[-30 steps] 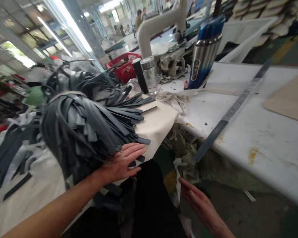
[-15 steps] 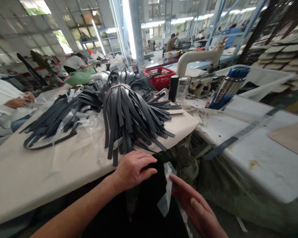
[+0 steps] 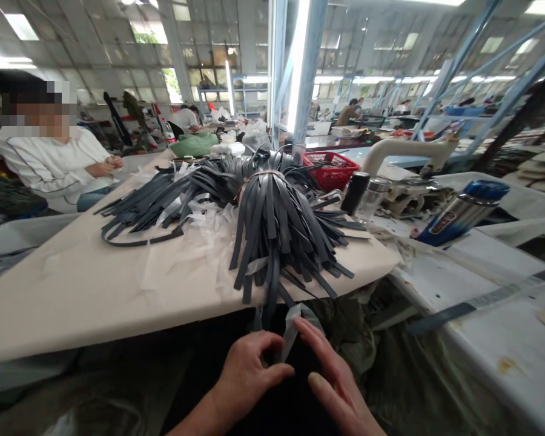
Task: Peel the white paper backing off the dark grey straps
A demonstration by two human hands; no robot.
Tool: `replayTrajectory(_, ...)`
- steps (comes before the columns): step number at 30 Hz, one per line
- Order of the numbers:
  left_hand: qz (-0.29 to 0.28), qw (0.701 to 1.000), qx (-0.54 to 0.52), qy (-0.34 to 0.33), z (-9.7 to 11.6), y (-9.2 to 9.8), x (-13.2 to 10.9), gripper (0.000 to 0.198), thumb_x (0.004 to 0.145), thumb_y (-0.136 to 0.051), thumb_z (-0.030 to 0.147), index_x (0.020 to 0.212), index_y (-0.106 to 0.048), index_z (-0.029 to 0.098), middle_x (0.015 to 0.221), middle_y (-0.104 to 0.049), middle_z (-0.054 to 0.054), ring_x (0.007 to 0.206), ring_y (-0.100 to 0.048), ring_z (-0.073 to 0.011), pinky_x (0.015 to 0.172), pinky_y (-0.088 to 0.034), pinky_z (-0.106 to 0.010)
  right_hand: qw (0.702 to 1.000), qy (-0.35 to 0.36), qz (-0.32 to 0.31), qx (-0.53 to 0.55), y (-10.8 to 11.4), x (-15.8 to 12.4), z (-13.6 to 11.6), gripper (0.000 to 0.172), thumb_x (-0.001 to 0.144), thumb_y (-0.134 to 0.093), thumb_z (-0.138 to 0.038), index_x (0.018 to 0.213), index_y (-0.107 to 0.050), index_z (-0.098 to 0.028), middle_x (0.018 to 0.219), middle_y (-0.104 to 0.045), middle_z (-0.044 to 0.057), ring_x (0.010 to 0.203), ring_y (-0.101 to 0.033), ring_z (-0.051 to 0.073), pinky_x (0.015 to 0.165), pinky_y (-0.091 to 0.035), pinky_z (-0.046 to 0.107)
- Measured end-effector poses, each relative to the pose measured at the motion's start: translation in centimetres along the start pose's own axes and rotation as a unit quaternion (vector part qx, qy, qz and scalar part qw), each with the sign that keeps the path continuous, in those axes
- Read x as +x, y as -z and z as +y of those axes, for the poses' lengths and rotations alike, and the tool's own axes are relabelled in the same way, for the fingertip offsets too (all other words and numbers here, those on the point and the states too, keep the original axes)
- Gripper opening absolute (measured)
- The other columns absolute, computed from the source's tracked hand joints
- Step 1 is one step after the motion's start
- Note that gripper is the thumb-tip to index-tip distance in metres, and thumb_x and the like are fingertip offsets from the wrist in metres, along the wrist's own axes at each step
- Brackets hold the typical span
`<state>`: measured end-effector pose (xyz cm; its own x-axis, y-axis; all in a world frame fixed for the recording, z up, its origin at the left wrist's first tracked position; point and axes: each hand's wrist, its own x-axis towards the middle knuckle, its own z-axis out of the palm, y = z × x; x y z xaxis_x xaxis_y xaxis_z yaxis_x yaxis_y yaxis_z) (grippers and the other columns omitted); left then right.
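Observation:
A tied bundle of dark grey strips [image 3: 277, 224] fans out over the front edge of a beige table [image 3: 72, 290]. Below that edge, my left hand [image 3: 247, 375] curls its fingers in a pinch around a pale grey strip [image 3: 293, 324] that hangs from the bundle. My right hand [image 3: 333, 381] is beside it, fingers stretched out, fingertips touching the same strip. A second heap of dark strips [image 3: 163, 194] lies further back on the left, over clear plastic.
A person in a white top [image 3: 54, 163] sits at the table's far left. A red basket [image 3: 329, 169], a black flask [image 3: 355, 192], a glass jar [image 3: 372, 197] and a blue-steel thermos [image 3: 463, 212] stand near a sewing machine [image 3: 409, 181]. A white bench [image 3: 481, 303] is at right.
The view has tilted up and swung left. My left hand left the bundle's ends, dropped below the table edge and pinched the pale strip; my right hand rose to meet it.

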<state>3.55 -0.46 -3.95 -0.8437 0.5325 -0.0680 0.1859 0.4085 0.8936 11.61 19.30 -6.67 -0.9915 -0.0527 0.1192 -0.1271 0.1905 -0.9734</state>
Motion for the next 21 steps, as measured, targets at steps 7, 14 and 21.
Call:
replayTrajectory(7,-0.022,0.989,-0.133,0.056,-1.8,1.2,-0.5,0.014,0.081,-0.062,0.028,0.078,-0.07,0.017,0.076,-0.067,-0.001,0.073,-0.059,-0.0172,0.068,-0.043,-0.028,0.995,-0.046,0.035,0.078,-2.3,1.3,-0.2,0.049,0.091,-0.056,-0.056,0.133,-0.058,-0.031,0.146,-0.05,0.007,0.137,-0.041,0.033,0.112,-0.036,0.047)
replayTrajectory(14,-0.062,0.951,-0.285,0.106,-2.2,1.5,-1.0,0.019,0.073,-0.066,0.032,0.073,-0.058,0.015,0.064,-0.056,0.002,0.061,-0.048,-0.0117,0.06,-0.037,-0.024,0.949,-0.213,0.022,0.23,-4.6,3.4,1.0,0.056,0.083,-0.058,-0.07,0.09,-0.069,-0.015,0.09,-0.068,0.009,0.085,-0.064,0.024,0.078,-0.05,0.036)
replayTrajectory(21,-0.142,0.912,-0.339,0.181,-4.3,-1.2,-1.8,0.017,0.06,-0.063,0.026,0.072,-0.063,0.014,0.061,-0.066,-0.003,0.056,-0.058,-0.0168,0.061,-0.043,-0.028,0.979,-0.133,0.049,0.144,-5.1,4.4,1.1,0.044,0.082,-0.069,-0.055,0.064,-0.057,-0.016,0.066,-0.046,-0.001,0.065,-0.042,0.013,0.063,-0.037,0.025)
